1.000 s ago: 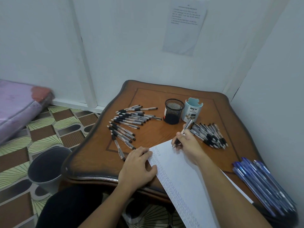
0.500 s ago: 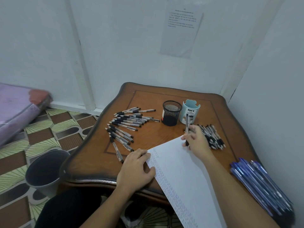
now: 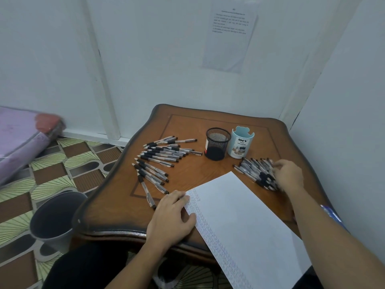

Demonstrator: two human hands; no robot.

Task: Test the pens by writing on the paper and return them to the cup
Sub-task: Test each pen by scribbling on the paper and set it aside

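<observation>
From my station I saw the left hand (image 3: pixel 173 217) lying with relaxed fingers on the left edge of the white paper sheet (image 3: pixel 239 215), which lay on the brown wooden desk (image 3: pixel 116 205). The right hand (image 3: pixel 289 176) rested on the right pile of clear black-grip pens (image 3: pixel 256 170), fingers bent over it. Whether it pinched a pen, I could not tell. A second fan of such pens (image 3: pixel 160 159) lay left of the black mesh cup (image 3: pixel 217 142). Small marks filled the sheet's left margin, so I judged many tests were done, yet no pen stood out of either cup — the returning was left. The pale blue cup (image 3: pixel 240 144) read "DIY"; its smaller words and the wall notice (image 3: pixel 229 34) were unreadable.
</observation>
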